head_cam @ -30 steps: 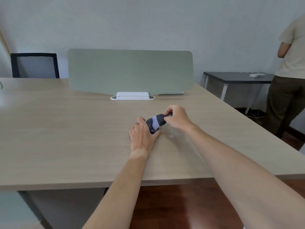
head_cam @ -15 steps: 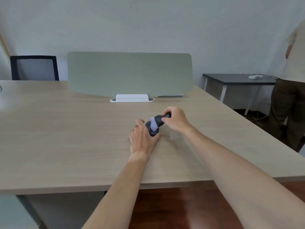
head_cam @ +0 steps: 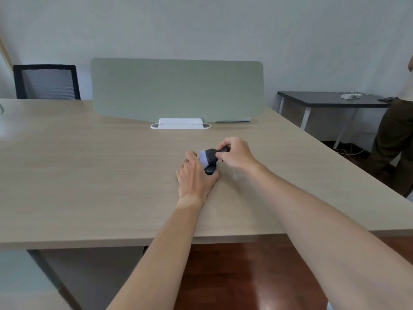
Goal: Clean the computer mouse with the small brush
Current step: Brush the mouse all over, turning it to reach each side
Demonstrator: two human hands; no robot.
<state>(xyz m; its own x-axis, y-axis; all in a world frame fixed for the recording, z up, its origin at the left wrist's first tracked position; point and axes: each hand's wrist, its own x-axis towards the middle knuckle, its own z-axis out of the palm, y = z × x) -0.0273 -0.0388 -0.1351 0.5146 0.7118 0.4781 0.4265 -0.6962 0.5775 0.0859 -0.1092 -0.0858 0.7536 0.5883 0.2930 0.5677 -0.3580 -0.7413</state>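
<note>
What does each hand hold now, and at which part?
Right hand pinches the small black brush by its handle end. Left hand steadies the dark computer mouse at its side.

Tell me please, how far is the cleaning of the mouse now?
Done: both tools are in hand. The left hand holds the computer mouse down on the table, and the right hand grips the small brush. In hand: the pale bristles rest over the mouse, so brushing seems underway. Left: how clean it is cannot be judged; the brush is not yet put down.
</note>
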